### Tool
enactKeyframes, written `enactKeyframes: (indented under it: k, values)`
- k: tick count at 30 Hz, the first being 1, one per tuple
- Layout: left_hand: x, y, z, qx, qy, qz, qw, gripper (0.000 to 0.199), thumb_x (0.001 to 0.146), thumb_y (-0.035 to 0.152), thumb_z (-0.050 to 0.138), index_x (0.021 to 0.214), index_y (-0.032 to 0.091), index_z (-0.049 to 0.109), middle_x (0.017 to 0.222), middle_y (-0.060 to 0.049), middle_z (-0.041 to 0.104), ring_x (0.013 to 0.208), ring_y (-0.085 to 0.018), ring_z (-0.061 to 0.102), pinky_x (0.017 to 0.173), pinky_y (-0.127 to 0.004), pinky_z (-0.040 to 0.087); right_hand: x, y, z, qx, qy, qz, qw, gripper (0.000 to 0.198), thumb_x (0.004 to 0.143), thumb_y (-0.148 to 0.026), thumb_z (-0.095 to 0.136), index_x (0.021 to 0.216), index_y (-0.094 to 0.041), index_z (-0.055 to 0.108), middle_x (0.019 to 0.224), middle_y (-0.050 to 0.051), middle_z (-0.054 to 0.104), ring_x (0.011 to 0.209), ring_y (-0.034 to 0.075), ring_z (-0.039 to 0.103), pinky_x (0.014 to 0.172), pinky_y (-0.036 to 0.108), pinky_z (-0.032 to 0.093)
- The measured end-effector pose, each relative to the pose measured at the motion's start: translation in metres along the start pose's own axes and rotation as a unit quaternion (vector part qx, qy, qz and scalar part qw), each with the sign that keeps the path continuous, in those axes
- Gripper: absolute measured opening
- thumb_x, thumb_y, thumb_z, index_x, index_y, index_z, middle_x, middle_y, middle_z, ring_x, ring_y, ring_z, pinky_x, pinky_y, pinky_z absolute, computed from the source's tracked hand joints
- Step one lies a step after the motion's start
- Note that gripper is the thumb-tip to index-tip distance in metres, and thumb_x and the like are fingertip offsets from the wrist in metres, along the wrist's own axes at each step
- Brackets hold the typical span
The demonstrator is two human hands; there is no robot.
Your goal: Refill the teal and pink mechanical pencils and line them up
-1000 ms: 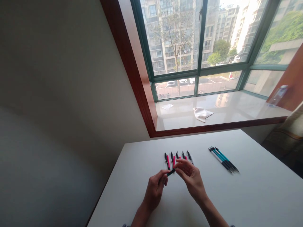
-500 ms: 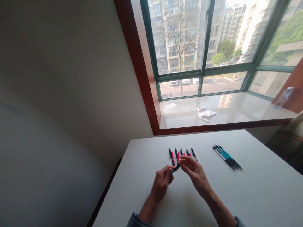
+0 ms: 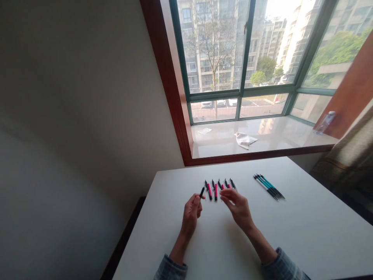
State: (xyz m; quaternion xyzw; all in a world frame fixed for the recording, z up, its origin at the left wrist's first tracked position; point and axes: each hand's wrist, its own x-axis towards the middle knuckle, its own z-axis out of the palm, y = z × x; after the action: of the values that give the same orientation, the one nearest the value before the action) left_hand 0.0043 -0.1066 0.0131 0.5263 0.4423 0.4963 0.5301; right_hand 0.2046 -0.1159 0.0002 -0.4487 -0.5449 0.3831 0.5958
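Note:
My left hand (image 3: 190,214) is closed around a pen (image 3: 202,192), its black end sticking up past the thumb and the rest hidden in the fist. My right hand (image 3: 238,204) is held to the right of it, apart from that pen, with thumb and fingertips drawn together in a pinch; anything between them is too small to make out. Just beyond both hands lies a row of several black pen parts, pink pieces (image 3: 216,191) and clear barrels. My right fingers cover part of this row.
On the right of the white table (image 3: 291,233) lies a bundle of teal and white pens (image 3: 268,187) with black grips. Behind the table, a white cloth (image 3: 245,140) and a clear bottle (image 3: 325,123) stand on the window sill (image 3: 215,147). A curtain (image 3: 335,163) hangs at right.
My hands have moved apart. The pen in my left hand has turned from slanting toward my right fingers to pointing upward, and my right hand has come off its end. The view has shifted slightly right.

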Motion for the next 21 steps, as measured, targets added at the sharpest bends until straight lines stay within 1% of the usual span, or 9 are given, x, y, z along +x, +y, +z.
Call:
enactKeyframes:
  k: [2, 4, 5, 7, 10, 14, 17, 21]
  values:
    - [0.001, 0.000, -0.009, -0.022, 0.047, 0.006, 0.999, 0.043, 0.090, 0.060, 0.058, 0.096, 0.017, 0.060, 0.057, 0.011, 0.027, 0.048, -0.008, 0.019, 0.045, -0.019, 0.017, -0.013, 0.003, 0.012, -0.088, -0.068, -0.030, 0.993, 0.014, 0.090, -0.028, 0.066, 0.100, -0.022, 0.073, 0.095, 0.007, 0.075, 0.083, 0.023, 0.071, 0.080, 0.036, 0.058]
    - [0.000, 0.000, -0.017, -0.026, 0.078, 0.011, 0.997, 0.041, 0.089, 0.057, 0.060, 0.096, 0.016, 0.060, 0.057, 0.011, 0.027, 0.048, -0.007, 0.020, 0.044, -0.018, 0.017, -0.025, 0.007, 0.025, -0.143, -0.120, -0.050, 0.981, 0.018, 0.092, -0.020, 0.058, 0.101, -0.023, 0.073, 0.096, 0.006, 0.075, 0.080, 0.021, 0.070, 0.076, 0.034, 0.056]
    - [-0.001, 0.000, -0.020, -0.021, 0.088, 0.014, 0.996, 0.040, 0.088, 0.056, 0.061, 0.096, 0.016, 0.060, 0.057, 0.011, 0.027, 0.048, -0.007, 0.021, 0.044, -0.018, 0.018, -0.028, 0.009, 0.030, -0.160, -0.134, -0.057, 0.976, 0.021, 0.092, -0.018, 0.055, 0.102, -0.024, 0.073, 0.096, 0.006, 0.074, 0.080, 0.021, 0.069, 0.076, 0.033, 0.055]
    - [-0.004, 0.000, -0.026, -0.006, 0.097, 0.018, 0.995, 0.039, 0.088, 0.054, 0.061, 0.096, 0.016, 0.061, 0.057, 0.011, 0.029, 0.047, -0.007, 0.023, 0.044, -0.018, 0.019, -0.031, 0.013, 0.038, -0.186, -0.134, -0.064, 0.971, 0.025, 0.092, -0.015, 0.053, 0.105, -0.025, 0.072, 0.096, 0.006, 0.074, 0.080, 0.021, 0.069, 0.075, 0.031, 0.054]
    - [-0.007, -0.001, -0.031, 0.013, 0.103, 0.025, 0.994, 0.038, 0.087, 0.054, 0.062, 0.094, 0.017, 0.061, 0.057, 0.010, 0.031, 0.047, -0.007, 0.025, 0.044, -0.018, 0.021, -0.025, 0.020, 0.047, -0.215, -0.110, -0.068, 0.968, 0.027, 0.090, -0.014, 0.056, 0.109, -0.025, 0.071, 0.091, 0.006, 0.073, 0.075, 0.021, 0.068, 0.072, 0.031, 0.054]
    - [-0.005, -0.002, -0.033, 0.004, 0.103, 0.027, 0.994, 0.037, 0.089, 0.055, 0.058, 0.091, 0.018, 0.061, 0.057, 0.010, 0.031, 0.047, -0.008, 0.026, 0.044, -0.018, 0.022, -0.016, 0.026, 0.054, -0.230, -0.096, -0.064, 0.966, 0.026, 0.091, -0.015, 0.056, 0.111, -0.025, 0.071, 0.091, 0.006, 0.074, 0.076, 0.022, 0.070, 0.072, 0.032, 0.054]
    - [-0.003, -0.005, -0.031, 0.000, 0.094, 0.029, 0.995, 0.035, 0.092, 0.052, 0.053, 0.091, 0.018, 0.060, 0.059, 0.009, 0.031, 0.048, -0.009, 0.026, 0.045, -0.018, 0.022, -0.014, 0.027, 0.056, -0.245, -0.082, -0.064, 0.964, 0.023, 0.093, -0.017, 0.055, 0.109, -0.024, 0.071, 0.092, 0.007, 0.074, 0.078, 0.023, 0.070, 0.073, 0.033, 0.054]
    - [-0.003, -0.010, -0.029, 0.039, 0.088, 0.043, 0.994, 0.033, 0.096, 0.049, 0.051, 0.095, 0.018, 0.060, 0.062, 0.007, 0.036, 0.052, -0.010, 0.033, 0.048, -0.019, 0.028, -0.017, 0.026, 0.052, -0.242, -0.076, -0.066, 0.965, 0.021, 0.094, -0.019, 0.055, 0.107, -0.024, 0.070, 0.099, 0.008, 0.074, 0.077, 0.023, 0.069, 0.074, 0.034, 0.054]
